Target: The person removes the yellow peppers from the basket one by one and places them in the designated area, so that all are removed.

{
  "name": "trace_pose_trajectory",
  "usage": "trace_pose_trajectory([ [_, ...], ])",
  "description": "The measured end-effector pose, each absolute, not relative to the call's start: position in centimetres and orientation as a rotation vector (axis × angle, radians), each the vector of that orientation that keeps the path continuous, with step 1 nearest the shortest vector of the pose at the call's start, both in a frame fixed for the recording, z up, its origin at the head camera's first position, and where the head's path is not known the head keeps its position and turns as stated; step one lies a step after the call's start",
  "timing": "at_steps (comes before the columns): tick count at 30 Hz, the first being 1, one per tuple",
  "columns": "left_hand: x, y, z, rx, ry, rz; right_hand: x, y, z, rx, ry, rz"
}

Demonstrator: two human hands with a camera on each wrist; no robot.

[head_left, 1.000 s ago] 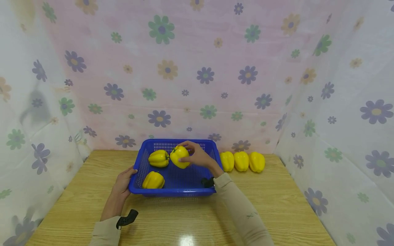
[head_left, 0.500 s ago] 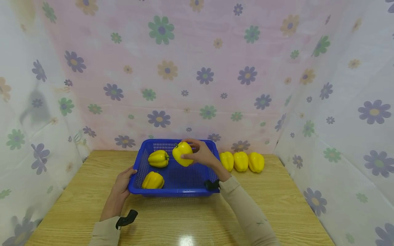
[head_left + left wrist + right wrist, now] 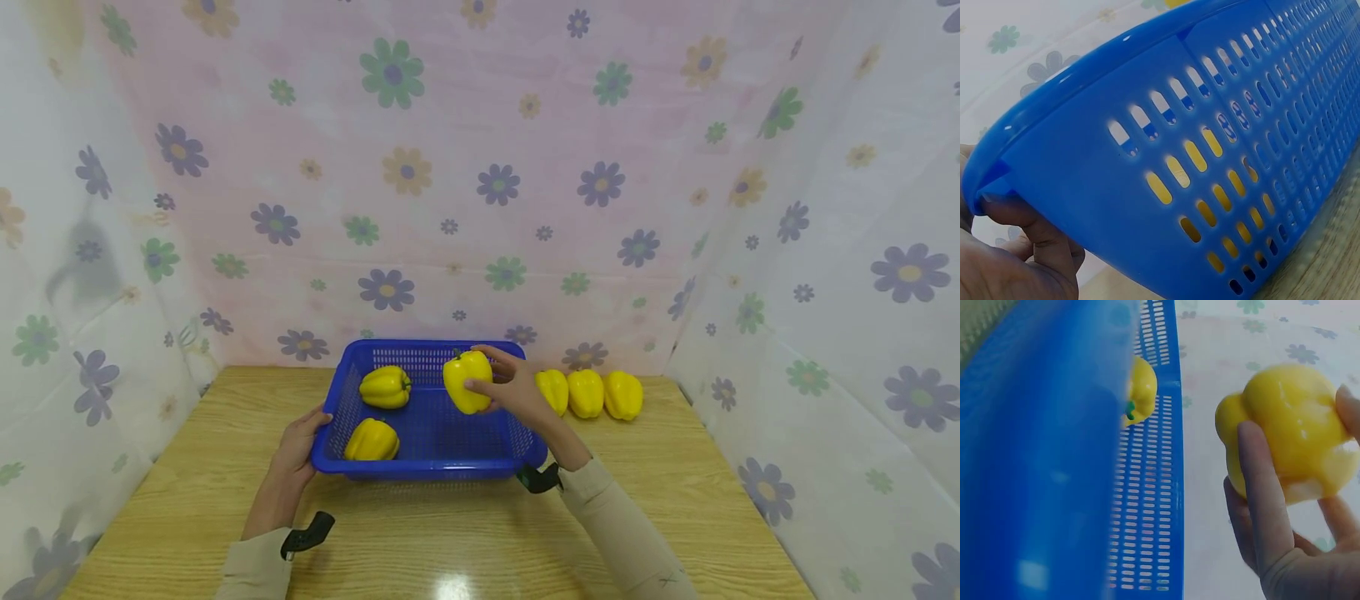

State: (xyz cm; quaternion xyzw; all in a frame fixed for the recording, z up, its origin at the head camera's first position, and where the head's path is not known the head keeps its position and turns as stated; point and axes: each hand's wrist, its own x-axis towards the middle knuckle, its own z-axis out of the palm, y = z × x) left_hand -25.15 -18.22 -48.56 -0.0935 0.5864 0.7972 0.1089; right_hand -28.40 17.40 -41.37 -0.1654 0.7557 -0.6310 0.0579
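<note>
The head view had my left hand (image 3: pixel 302 440) gripping the rim of the blue perforated basket (image 3: pixel 420 466) at its nine o'clock. A sharp tug there could have tilted the basket and rolled the eight-o'clock bell pepper (image 3: pixel 372 440) and the ten-o'clock bell pepper (image 3: pixel 385 387), both lying loose inside. The held bell pepper (image 3: pixel 459 386) looked smooth and rounded, so a slackened grasp might have dropped it. My right hand (image 3: pixel 517 390), fingers and thumb curled round it, might have knocked the row of yellow bell peppers (image 3: pixel 586 393) on the wood-grain table (image 3: pixel 375 533), just outside the basket's three o'clock, had it swung wide. From my left hand, the held bell pepper lay well apart, between two and three o'clock; from my right, in my grasp at nine to ten o'clock, raised over the basket.
</note>
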Motion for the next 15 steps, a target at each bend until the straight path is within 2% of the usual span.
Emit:
trace_pose_trajectory([
  [15, -25.3, -18.3, -48.4, -0.294, 1.705, 2.334, -24.7, 20.8, -42.8, -0.318, 2.159, -2.083],
])
